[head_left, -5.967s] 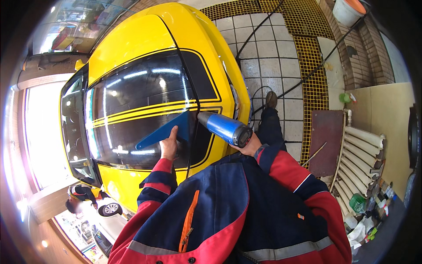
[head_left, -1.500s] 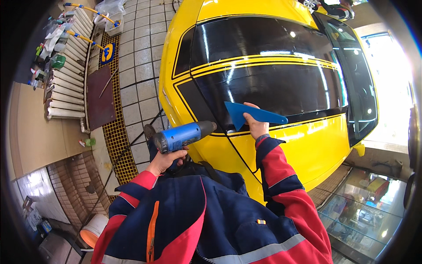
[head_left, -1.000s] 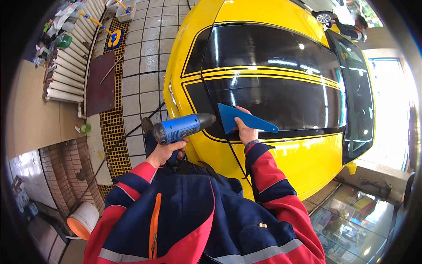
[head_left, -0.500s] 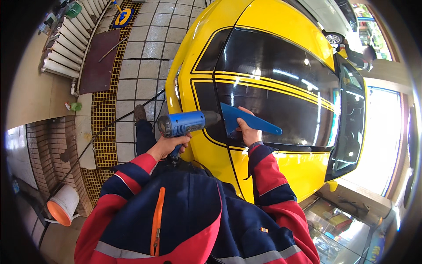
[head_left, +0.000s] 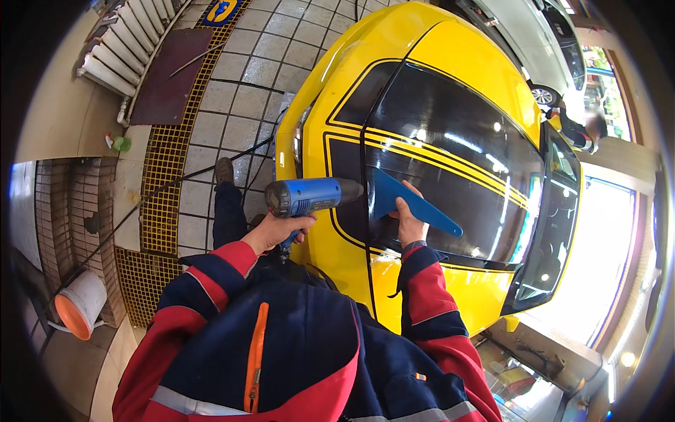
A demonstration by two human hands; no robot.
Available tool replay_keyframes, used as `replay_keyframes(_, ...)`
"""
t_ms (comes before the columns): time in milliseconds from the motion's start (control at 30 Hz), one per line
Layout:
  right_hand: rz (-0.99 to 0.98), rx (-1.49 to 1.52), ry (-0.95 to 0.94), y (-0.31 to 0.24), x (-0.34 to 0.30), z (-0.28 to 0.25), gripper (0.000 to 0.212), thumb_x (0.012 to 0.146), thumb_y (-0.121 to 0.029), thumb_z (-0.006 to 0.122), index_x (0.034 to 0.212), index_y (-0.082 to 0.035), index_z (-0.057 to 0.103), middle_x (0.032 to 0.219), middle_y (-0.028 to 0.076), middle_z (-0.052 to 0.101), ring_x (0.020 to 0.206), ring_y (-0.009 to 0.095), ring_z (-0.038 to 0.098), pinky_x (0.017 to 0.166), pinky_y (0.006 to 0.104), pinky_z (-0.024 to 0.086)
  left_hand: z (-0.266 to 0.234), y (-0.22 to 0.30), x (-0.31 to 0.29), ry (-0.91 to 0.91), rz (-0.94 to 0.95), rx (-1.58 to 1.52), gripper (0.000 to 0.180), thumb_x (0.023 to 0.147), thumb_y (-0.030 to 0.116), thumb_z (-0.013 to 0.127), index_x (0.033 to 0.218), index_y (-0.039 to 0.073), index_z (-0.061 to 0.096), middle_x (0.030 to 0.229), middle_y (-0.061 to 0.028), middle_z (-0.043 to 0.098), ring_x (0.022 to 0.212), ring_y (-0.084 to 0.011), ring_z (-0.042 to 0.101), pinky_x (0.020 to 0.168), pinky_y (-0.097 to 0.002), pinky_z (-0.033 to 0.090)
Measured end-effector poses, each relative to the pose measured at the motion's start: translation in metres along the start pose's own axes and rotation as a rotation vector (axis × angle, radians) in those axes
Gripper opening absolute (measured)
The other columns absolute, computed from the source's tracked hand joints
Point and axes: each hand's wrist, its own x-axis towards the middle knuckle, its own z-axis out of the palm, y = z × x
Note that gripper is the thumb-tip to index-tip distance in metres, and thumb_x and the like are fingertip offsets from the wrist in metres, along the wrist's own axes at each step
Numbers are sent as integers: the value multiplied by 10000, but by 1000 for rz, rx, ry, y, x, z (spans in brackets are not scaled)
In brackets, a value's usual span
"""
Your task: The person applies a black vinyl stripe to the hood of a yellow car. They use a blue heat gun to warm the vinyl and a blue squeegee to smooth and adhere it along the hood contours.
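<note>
My left hand (head_left: pixel 278 231) is wrapped round the handle of a blue heat gun (head_left: pixel 306 196). Its dark nozzle points right, toward the seam at the front of the car's hood. In my right hand (head_left: pixel 410 219) is a blue triangular squeegee (head_left: pixel 420 207), gripped between thumb and fingers, its wide edge near that seam. Whether the squeegee touches the surface I cannot tell. Below both tools lies a yellow car (head_left: pixel 401 285), its hood covered by glossy black panels (head_left: pixel 450 119) with yellow stripes.
A black cable or hose (head_left: pixel 204 171) crosses the tiled floor (head_left: pixel 256 70) left of the car. Beyond it are a yellow floor grating (head_left: pixel 160 211), a dark red mat (head_left: pixel 165 77) and a white radiator (head_left: pixel 119 53). A bucket (head_left: pixel 83 302) lies lower left. Another person (head_left: pixel 582 133) is at far right.
The view has shifted and turned slightly, so the car sits differently in the picture. Both hands keep their hold on the heat gun and squeegee, with the nozzle still near the squeegee's wide edge.
</note>
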Motion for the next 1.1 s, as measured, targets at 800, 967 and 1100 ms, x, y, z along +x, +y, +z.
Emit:
replay_keyframes(800,-6,-48,26,6,-6,7,434,1072,-196,644,1505,-186,628,1374,121,685,1151,237,703,877,349,626,18,41,15,41,190,83,184,975,159,780,1104,45,712,844,-31,687,664,-117,665,631,-277,564)
replay_keyframes(967,-7,-35,14,3,-7,7,434,1070,-185,640,1504,-182,626,1369,115,682,1122,225,701,868,345,624,21,52,24,85,224,120,173,978,156,772,1096,46,711,840,-26,683,676,-115,664,630,-274,557)
replay_keyframes(1100,10,-59,29,2,-8,8,435,1070,-190,642,1505,-182,624,1367,115,682,1117,224,699,865,344,623,22,59,29,109,215,122,182,975,169,777,1101,52,717,845,-23,691,677,-112,663,629,-273,554)
